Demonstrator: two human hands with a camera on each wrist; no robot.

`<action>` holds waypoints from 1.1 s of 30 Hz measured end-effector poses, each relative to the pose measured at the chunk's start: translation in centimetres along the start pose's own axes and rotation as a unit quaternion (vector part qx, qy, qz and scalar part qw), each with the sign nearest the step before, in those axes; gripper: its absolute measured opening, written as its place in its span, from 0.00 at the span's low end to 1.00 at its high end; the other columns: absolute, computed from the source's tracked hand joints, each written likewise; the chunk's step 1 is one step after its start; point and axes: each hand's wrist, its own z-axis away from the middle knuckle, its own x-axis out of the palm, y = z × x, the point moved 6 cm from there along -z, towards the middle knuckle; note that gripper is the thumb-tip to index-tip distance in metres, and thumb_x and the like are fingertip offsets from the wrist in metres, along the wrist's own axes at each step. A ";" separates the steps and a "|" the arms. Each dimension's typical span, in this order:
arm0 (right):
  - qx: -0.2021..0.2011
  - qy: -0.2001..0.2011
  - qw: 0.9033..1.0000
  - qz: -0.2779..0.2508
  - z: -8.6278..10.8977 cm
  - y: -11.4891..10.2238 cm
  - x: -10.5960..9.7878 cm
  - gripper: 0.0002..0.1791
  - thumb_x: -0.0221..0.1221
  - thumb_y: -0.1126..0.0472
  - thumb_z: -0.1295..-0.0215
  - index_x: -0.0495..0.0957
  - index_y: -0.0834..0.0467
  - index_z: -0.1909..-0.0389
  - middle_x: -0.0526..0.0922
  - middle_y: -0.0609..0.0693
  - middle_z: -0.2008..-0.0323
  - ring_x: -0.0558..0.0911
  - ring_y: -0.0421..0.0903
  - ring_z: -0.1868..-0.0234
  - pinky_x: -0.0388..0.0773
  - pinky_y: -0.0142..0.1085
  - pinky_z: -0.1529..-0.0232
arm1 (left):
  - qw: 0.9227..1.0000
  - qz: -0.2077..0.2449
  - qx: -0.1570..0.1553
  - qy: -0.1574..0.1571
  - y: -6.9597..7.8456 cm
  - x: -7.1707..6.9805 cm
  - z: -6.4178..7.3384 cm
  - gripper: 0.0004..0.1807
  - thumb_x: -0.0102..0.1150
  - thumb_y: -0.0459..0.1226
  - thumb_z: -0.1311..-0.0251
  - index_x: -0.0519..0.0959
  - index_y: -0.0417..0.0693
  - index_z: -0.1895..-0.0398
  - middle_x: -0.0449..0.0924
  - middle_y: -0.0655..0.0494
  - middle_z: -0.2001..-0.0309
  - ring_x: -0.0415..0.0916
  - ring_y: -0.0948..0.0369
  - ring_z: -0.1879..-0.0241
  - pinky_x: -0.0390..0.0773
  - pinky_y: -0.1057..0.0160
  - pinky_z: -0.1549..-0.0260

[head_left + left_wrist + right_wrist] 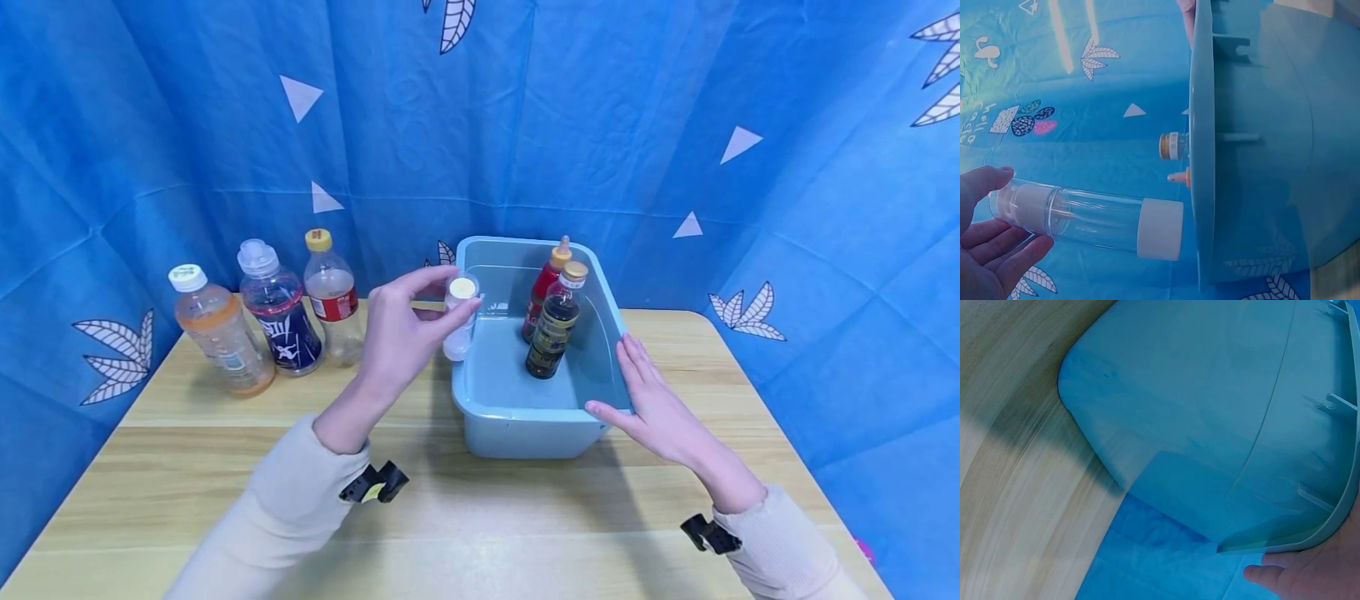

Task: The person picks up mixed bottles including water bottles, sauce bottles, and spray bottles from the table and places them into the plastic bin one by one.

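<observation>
My left hand [401, 333] pinches a small clear cylindrical bottle [1104, 219] by its upper end, between thumb and fingers. This bottle has a clear cover over a white top and a white band at its lower end. It is upright over the left rim of a light-blue plastic tub [536, 412]. At the tub's right front corner, my right hand [660, 417] rests on the rim with fingers extended. Inside the tub stand a dark bottle with a tan cap [553, 329] and, behind it, a red squeeze bottle with an orange nozzle top [542, 287].
Left of the tub, three bottles stand on the wooden table [480, 533]: an orange-tinted one with a white cap [225, 337], one with a dark-blue label [281, 317], and a clear one with a yellow cap [332, 292]. A blue patterned curtain [525, 125] hangs behind.
</observation>
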 end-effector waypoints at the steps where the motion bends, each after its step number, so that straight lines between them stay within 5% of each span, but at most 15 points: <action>1: 0.000 0.000 1.000 0.001 0.0 0.0 0.0 0.51 0.52 0.38 0.44 0.38 0.63 0.33 0.34 0.57 0.32 0.37 0.55 0.33 0.48 0.58 0.42 | 1.000 0.002 0.000 -0.001 0.0 0.2 0.0 0.21 0.66 0.39 0.54 0.78 0.41 0.55 0.80 0.51 0.60 0.77 0.60 0.63 0.78 0.62 0.71; 16: -0.002 0.000 1.000 0.003 0.0 -0.1 0.0 0.51 0.51 0.37 0.44 0.37 0.62 0.33 0.35 0.56 0.32 0.36 0.55 0.33 0.48 0.58 0.42 | 0.999 0.029 0.013 -0.029 -0.3 4.0 -0.2 0.20 0.66 0.39 0.53 0.78 0.39 0.57 0.80 0.51 0.61 0.76 0.63 0.65 0.77 0.71 0.74; 33: 0.003 -0.001 1.000 0.001 -0.1 -0.1 0.0 0.51 0.51 0.37 0.44 0.37 0.63 0.33 0.35 0.56 0.32 0.37 0.56 0.33 0.50 0.59 0.43 | 0.999 0.015 -0.019 -0.049 -1.3 8.2 -0.3 0.20 0.66 0.40 0.53 0.78 0.39 0.57 0.80 0.50 0.61 0.77 0.63 0.67 0.75 0.74 0.77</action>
